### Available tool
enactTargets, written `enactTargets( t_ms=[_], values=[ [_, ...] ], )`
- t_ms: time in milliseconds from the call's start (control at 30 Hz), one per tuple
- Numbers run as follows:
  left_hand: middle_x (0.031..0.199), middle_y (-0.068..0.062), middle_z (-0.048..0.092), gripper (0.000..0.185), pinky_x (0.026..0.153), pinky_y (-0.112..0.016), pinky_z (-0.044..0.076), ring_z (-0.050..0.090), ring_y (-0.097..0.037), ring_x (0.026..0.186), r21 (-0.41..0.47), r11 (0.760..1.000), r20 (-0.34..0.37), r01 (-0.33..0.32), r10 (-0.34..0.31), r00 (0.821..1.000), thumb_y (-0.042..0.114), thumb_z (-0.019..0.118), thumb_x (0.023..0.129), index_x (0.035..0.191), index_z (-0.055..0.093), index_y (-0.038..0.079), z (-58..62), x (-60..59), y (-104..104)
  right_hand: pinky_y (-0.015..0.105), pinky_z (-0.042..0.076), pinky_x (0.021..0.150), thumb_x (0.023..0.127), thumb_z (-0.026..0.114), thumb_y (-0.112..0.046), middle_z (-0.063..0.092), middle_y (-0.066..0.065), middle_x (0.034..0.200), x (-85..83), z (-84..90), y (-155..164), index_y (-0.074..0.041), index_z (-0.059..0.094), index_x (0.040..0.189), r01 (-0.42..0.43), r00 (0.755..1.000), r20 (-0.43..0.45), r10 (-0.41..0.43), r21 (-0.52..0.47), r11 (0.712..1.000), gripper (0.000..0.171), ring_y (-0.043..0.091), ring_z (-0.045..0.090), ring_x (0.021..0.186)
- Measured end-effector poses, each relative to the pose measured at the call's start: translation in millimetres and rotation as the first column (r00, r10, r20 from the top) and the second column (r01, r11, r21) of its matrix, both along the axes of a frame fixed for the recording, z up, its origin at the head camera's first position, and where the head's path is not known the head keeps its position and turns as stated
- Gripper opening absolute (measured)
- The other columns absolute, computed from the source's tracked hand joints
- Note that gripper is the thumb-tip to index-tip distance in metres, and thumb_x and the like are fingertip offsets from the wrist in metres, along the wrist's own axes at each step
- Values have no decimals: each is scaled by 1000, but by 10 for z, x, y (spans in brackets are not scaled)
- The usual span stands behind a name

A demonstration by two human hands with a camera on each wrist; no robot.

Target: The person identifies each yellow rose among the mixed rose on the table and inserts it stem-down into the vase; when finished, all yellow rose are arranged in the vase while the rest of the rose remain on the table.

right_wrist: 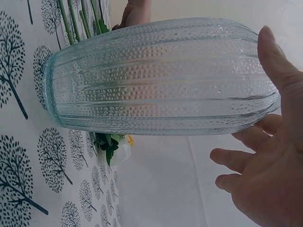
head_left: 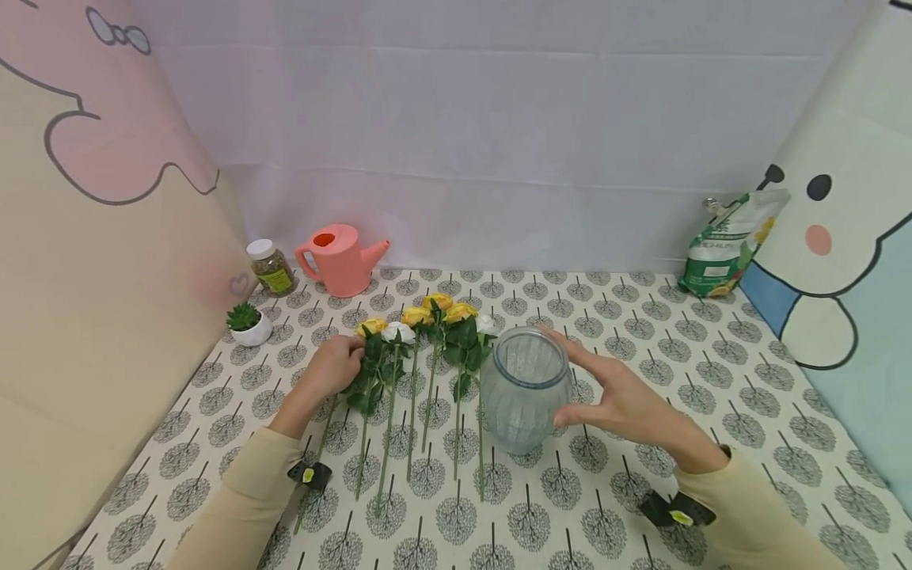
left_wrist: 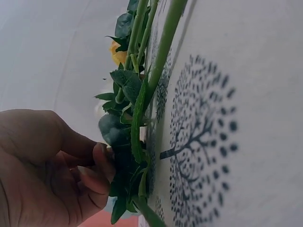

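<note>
Finding one: my left hand (head_left: 331,366) is at the left end of the flower row (head_left: 416,315), fingers curled, thumb and fingertips together on the leaves (head_left: 365,396) of the leftmost yellow flower (head_left: 372,326); whether its stem sits inside that pinch I cannot tell, as they cover the tips. The row lies left of the middle of the tabletop (head_left: 769,332), heads toward the back edge, stems pointing to the front edge. Finding two: my right hand (head_left: 634,400) holds the glass vase (head_left: 523,427), upright at the row's right end; thumb and forefinger are spread wide round it, the other fingers apart (how hard they press, the views do not show). I assess the step in hand as taking up one flower while the vase is steadied. The next move, in my judgement, calls for a firm pinch on the stem and a slow lift, since the leaves crowd the neighbouring white flower (head_left: 399,332) and may snag. Also noted: a watering can (head_left: 340,265) near the back left corner, a green bag (head_left: 723,253) at the back right.
</note>
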State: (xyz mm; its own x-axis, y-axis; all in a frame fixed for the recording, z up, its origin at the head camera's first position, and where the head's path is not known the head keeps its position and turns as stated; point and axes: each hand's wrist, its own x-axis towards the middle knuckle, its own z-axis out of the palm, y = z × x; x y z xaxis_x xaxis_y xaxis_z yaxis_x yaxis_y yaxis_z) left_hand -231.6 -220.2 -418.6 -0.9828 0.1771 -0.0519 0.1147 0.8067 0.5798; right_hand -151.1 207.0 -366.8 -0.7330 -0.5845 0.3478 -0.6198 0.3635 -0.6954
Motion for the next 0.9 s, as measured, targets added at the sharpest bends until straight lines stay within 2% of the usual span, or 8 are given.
enactTargets(
  t_ms=[67,167,367,467,533,667,733,900],
  values=[
    [98,-26,65,22,58,-34,44,51,-21,62,2,1000,-1,2,-2,1000,3,49,102,109,68,-7,0,2,6,75,26,104,75,87,-28,34,13,159,4,1,3,-21,25,160,3,1000,1,-3,2,1000,106,44,33,142],
    [84,-19,63,17,56,-32,47,55,-20,63,24,1000,-2,1,-1,1000,4,57,100,105,69,-7,-8,1,14,75,26,105,74,87,-27,33,12,159,9,4,8,-20,26,160,6,1000,3,-7,4,1000,106,44,32,142],
    [73,-11,53,37,58,-33,43,52,-21,64,119,991,90,-52,42,995,8,64,98,128,58,-13,-41,-42,4,75,26,105,75,87,-27,33,13,159,12,19,7,-21,25,160,4,1000,8,-4,1,1000,105,44,32,142],
    [109,-26,63,44,74,-41,54,61,-32,87,159,982,121,-103,85,989,13,65,98,133,56,-10,-39,-47,-24,75,26,105,76,87,-22,33,14,159,15,24,5,-21,25,160,8,1000,9,-9,4,1000,105,45,33,142],
    [134,-31,52,48,82,-45,54,61,-37,102,197,971,141,-137,111,984,18,64,99,137,54,-9,-23,-43,-55,75,27,104,76,87,-20,32,15,159,17,23,1,-19,25,160,8,1000,10,-8,5,1000,105,45,34,141],
    [93,-20,60,46,66,-38,50,55,-25,70,313,929,192,-199,143,971,24,60,102,137,56,-5,32,-35,-117,74,27,105,77,87,-17,32,14,159,13,19,-10,-14,25,160,0,1000,12,0,4,1000,103,44,33,142],
    [68,-6,47,43,57,-34,43,41,-18,58,357,909,213,-214,145,966,24,58,103,135,58,-5,61,-35,-137,74,27,105,77,87,-17,33,14,159,10,16,-13,-14,25,160,-2,1000,13,1,5,1000,103,43,33,142],
    [66,0,46,40,54,-31,38,39,-12,56,396,888,258,-232,135,957,22,56,104,133,59,-5,116,-47,-167,74,28,105,77,87,-18,35,14,158,11,18,-10,-19,25,160,0,1000,8,0,7,1000,103,43,36,141]
  ],
)
